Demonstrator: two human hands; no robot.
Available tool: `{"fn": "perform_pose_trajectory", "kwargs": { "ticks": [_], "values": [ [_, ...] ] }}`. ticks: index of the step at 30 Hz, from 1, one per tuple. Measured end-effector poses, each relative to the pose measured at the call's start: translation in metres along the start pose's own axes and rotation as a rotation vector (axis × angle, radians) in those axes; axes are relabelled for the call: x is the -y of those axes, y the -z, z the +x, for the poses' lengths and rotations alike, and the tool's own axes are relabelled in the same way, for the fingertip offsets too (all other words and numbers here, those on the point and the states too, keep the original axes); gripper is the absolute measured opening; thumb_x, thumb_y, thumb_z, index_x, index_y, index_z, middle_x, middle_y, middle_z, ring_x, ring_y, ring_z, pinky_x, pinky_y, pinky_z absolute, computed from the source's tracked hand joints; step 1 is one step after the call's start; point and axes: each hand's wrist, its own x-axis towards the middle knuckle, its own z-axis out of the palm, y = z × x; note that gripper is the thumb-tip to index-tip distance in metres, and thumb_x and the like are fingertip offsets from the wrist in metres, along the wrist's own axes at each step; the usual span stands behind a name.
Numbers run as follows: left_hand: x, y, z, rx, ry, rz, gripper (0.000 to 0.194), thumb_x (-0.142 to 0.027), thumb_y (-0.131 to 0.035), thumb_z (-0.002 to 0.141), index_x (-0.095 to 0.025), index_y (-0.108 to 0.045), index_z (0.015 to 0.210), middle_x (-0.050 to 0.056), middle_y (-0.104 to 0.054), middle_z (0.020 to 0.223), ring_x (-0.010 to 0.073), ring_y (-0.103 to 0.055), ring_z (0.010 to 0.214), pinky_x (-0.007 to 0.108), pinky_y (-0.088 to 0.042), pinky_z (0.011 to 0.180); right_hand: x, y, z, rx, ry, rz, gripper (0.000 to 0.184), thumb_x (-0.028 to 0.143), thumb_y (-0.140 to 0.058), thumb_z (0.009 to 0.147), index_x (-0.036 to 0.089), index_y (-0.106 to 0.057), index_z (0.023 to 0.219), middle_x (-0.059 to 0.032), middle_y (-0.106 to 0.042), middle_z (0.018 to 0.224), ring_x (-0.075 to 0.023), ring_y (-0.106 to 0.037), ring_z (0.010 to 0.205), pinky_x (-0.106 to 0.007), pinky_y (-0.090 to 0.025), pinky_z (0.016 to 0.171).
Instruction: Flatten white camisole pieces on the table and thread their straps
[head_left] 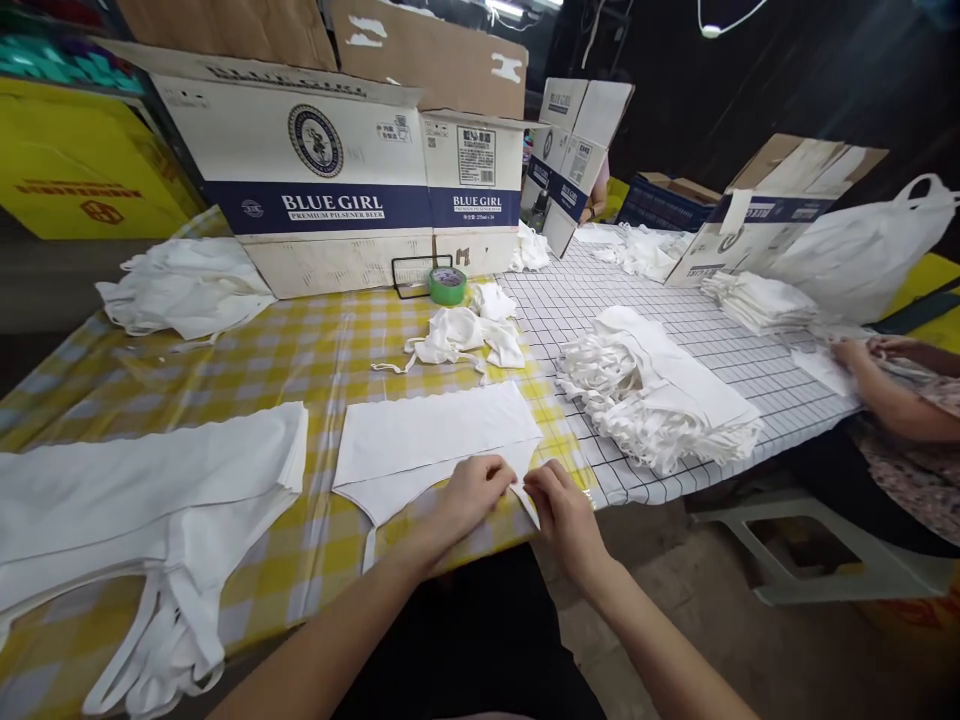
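Note:
A white garment with thin straps lies flat on the yellow checked tablecloth in front of me. My left hand is closed in a pinch at its right lower corner, where a strap begins. Close beside it, my right hand pinches the same strap, whose loose end hangs down between the hands. The fingertips partly hide the exact grip. To the left lies a stack of similar white garments, its straps bunched at the table's front edge. On the right, another white garment pile has its straps gathered on one side.
A cardboard screen stands behind the table, with a roll of green tape at its foot. White scraps of fabric lie nearby. At far right, a co-worker's hands handle white cloth near a plastic stool.

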Motion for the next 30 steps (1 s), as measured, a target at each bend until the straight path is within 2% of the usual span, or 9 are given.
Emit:
{"fn": "perform_pose_trajectory", "kwargs": {
  "ticks": [2,4,7,11,15,18,23,26,30],
  "values": [
    [0.010,0.013,0.015,-0.149,-0.137,0.229,0.015,-0.020,-0.049,0.076,-0.018,-0.062,0.084,0.000,-0.057,0.075,0.0130,-0.053,0.068,0.025,-0.042,0.065,-0.006,0.003,0.019,-0.015,-0.008,0.040,0.017,0.021,-0.041,0.087,0.019,-0.056,0.079,-0.0034,-0.055,0.078,-0.0149,-0.053,0.070,-0.024,-0.039,0.065],
    [0.020,0.024,0.029,-0.189,-0.244,0.416,0.018,-0.018,-0.056,0.074,-0.019,-0.062,0.090,0.002,-0.057,0.088,0.0159,-0.052,0.082,0.027,-0.042,0.073,-0.013,0.002,0.039,0.000,-0.048,0.122,0.016,0.023,-0.045,0.085,0.019,-0.058,0.077,-0.0029,-0.058,0.076,-0.0154,-0.055,0.071,-0.025,-0.040,0.066],
    [0.033,0.037,0.043,-0.108,-0.375,0.631,0.019,-0.022,-0.062,0.074,-0.020,-0.061,0.093,0.003,-0.055,0.093,0.0182,-0.050,0.089,0.028,-0.042,0.076,-0.026,-0.006,0.067,0.058,-0.189,0.263,0.015,0.027,-0.050,0.080,0.019,-0.062,0.077,-0.0018,-0.061,0.070,-0.0149,-0.055,0.063,-0.025,-0.041,0.060],
    [0.039,0.038,0.049,-0.034,-0.469,0.801,0.005,-0.020,-0.057,0.079,-0.016,-0.060,0.078,0.005,-0.055,0.086,0.0193,-0.049,0.084,0.030,-0.043,0.072,-0.046,-0.024,0.093,0.126,-0.273,0.340,0.018,0.030,-0.050,0.076,0.018,-0.062,0.075,0.0000,-0.059,0.058,-0.0134,-0.053,0.049,-0.024,-0.042,0.050],
    [0.043,0.031,0.051,-0.045,-0.465,0.807,0.018,-0.006,-0.045,0.082,-0.014,-0.059,0.072,0.009,-0.056,0.082,0.0208,-0.050,0.083,0.032,-0.043,0.070,-0.060,-0.033,0.101,0.166,-0.307,0.386,0.018,0.032,-0.051,0.074,0.017,-0.060,0.074,-0.0004,-0.060,0.059,-0.0130,-0.054,0.047,-0.024,-0.043,0.046],
    [0.046,0.029,0.053,-0.095,-0.426,0.756,0.017,-0.007,-0.046,0.081,-0.014,-0.062,0.078,0.009,-0.057,0.086,0.0213,-0.049,0.088,0.033,-0.043,0.073,-0.061,-0.033,0.101,0.188,-0.311,0.403,0.021,0.034,-0.049,0.075,0.016,-0.059,0.077,-0.0019,-0.063,0.062,-0.0135,-0.057,0.048,-0.024,-0.045,0.046],
    [0.049,0.032,0.056,-0.157,-0.329,0.605,0.019,-0.012,-0.052,0.078,-0.020,-0.066,0.087,0.004,-0.058,0.086,0.0172,-0.050,0.088,0.027,-0.043,0.076,-0.043,-0.031,0.100,0.218,-0.228,0.360,0.020,0.032,-0.052,0.075,0.016,-0.063,0.076,-0.0021,-0.064,0.067,-0.0141,-0.058,0.058,-0.024,-0.045,0.053],
    [0.050,0.033,0.058,-0.174,-0.275,0.539,0.015,-0.015,-0.053,0.077,-0.019,-0.068,0.080,0.003,-0.059,0.083,0.0173,-0.051,0.085,0.027,-0.043,0.075,-0.030,-0.033,0.102,0.195,-0.156,0.298,0.015,0.027,-0.055,0.073,0.018,-0.066,0.076,-0.0023,-0.066,0.074,-0.0155,-0.058,0.068,-0.024,-0.044,0.061],
    [0.049,0.033,0.061,-0.181,-0.225,0.479,0.014,-0.019,-0.054,0.076,-0.018,-0.067,0.071,0.004,-0.059,0.080,0.0178,-0.052,0.082,0.028,-0.043,0.074,-0.023,-0.036,0.104,0.180,-0.096,0.229,0.013,0.023,-0.055,0.072,0.019,-0.067,0.073,-0.0019,-0.066,0.073,-0.0161,-0.057,0.069,-0.025,-0.042,0.063]
  ]
}}
